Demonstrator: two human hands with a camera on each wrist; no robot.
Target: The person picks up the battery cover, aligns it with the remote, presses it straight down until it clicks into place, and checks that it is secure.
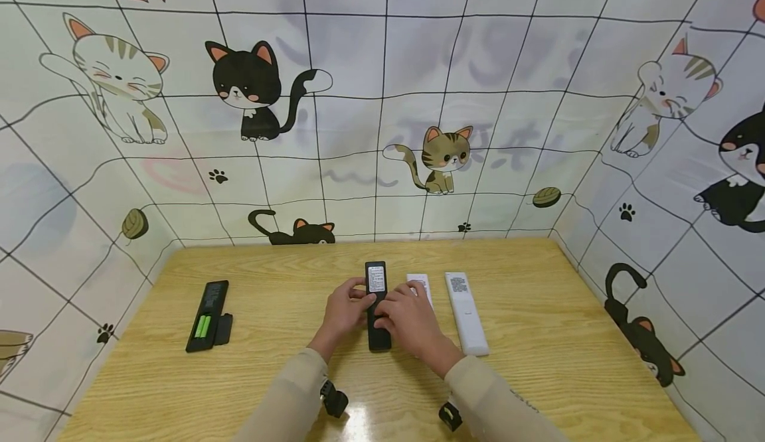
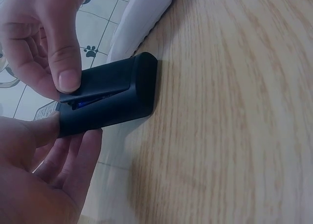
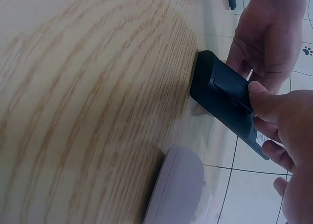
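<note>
A black remote control (image 1: 379, 340) lies back side up between the two hands, with a white label near its far end. My left hand (image 1: 344, 310) grips it by the sides, thumb on one edge and fingers on the other. The right hand (image 1: 410, 318) pinches the battery cover (image 2: 105, 79) at its raised end. In the left wrist view the cover stands tilted, its other end still in the remote, and something blue shows in the narrow gap. The right wrist view shows the right thumb on the cover (image 3: 234, 89).
At the left lies another black remote (image 1: 210, 299) with two green batteries (image 1: 202, 326) in its exposed compartment and its loose cover (image 1: 224, 329) beside it. Right of the hands lie a white remote (image 1: 467, 316) and another white one (image 1: 420, 281), partly hidden behind the right hand.
</note>
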